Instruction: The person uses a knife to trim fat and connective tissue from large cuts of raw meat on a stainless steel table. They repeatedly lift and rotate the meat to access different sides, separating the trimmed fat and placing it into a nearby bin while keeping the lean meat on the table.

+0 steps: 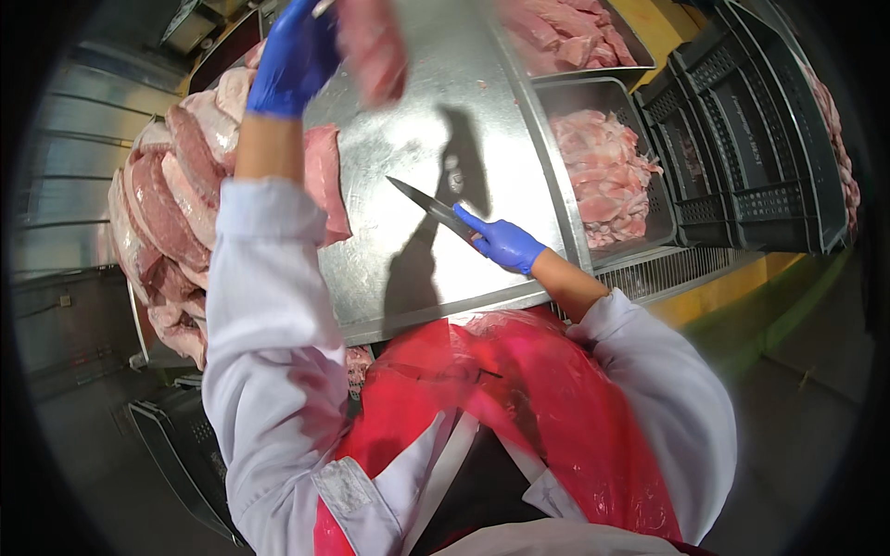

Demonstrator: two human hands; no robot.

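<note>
My left hand [293, 63], in a blue glove, is raised at the top edge. Its fingers are partly cut off and blurred, closed on a long pink piece of meat [371, 51] that hangs above the metal tray. My blue-gloved right hand [508, 244] grips a knife [429, 203], its thumb along the handle. The blade points up and to the left, low over the shiny metal tray [371, 278]. Another strip of meat [324, 181] lies on the tray beside my left forearm.
A high pile of meat pieces [171, 199] stands at the left. On the right, a grey bin [660, 208] holds pale trimmings [607, 176], and a tray of pink meat [575, 37] is behind it. Black crates [751, 130] stand at far right; another crate [181, 454] is low left.
</note>
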